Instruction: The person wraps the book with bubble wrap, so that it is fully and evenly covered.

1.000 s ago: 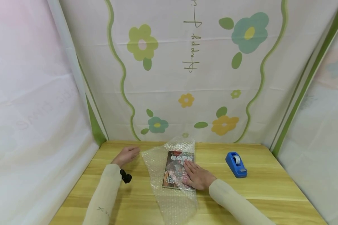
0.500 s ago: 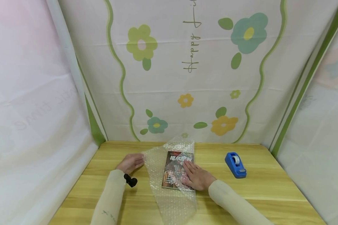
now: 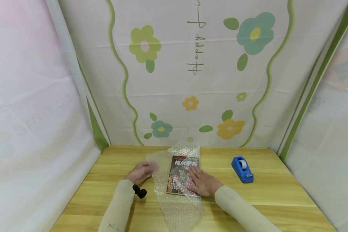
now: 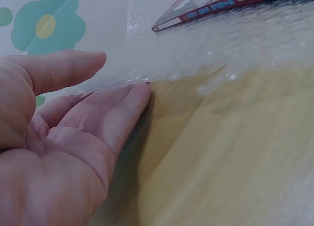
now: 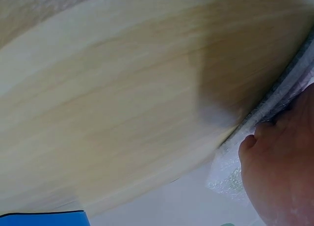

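Left hand (image 3: 141, 173): fingers under the bubble wrap (image 3: 181, 211), thumb spread clear above; I'd pinch its edge, then fold it taut.
Book (image 3: 175, 174): on the wrap, right part covered.
Right hand (image 3: 205, 184): flat over that part, fingers straight; I'd press steadily.

Glossy, bumpy plastic wrap (image 3: 182, 211), paper book (image 3: 179, 175), smooth wooden table (image 3: 278, 193), plastic tape dispenser (image 3: 242, 171)

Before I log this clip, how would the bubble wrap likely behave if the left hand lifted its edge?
The bubble wrap is probably floppy, given its wavy edge in the left wrist view. It looks thin and see-through, so likely light. Its covered part should resist sliding, since the right hand rests on it over the book.
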The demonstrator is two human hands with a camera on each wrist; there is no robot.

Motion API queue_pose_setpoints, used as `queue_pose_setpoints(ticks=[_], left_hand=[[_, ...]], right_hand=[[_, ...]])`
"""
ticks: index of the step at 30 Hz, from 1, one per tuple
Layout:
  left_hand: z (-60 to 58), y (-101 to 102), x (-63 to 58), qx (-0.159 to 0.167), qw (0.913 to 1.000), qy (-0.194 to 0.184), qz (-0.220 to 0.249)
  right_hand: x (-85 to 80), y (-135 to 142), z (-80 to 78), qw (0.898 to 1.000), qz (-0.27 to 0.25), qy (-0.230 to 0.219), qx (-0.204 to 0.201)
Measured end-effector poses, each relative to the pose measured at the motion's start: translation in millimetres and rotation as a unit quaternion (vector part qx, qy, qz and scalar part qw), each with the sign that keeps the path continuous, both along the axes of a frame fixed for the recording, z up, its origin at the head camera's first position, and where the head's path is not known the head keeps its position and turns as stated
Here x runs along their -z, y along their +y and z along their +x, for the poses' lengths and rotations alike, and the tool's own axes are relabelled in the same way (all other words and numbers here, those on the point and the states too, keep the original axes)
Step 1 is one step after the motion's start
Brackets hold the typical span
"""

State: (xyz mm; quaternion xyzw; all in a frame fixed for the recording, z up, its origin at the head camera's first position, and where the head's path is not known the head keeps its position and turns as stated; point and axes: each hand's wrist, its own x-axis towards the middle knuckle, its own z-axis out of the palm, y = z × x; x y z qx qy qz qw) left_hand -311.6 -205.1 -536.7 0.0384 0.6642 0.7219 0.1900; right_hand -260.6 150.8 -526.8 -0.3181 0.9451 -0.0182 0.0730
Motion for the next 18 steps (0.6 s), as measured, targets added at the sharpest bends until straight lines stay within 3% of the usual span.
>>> queue_pose_setpoints(ticks=[8,18], left_hand=[[7.8,15,-0.3,0.02,0.9997,0.014,0.008],[14.1,35,-24.4,0.03,0.9983,0.036,-0.036]], right_hand=[[0.8,1,1.2,1.0,0.001,0.002,0.004],[2.3,1,0.2,1.0,0.002,0.008,0.002]])
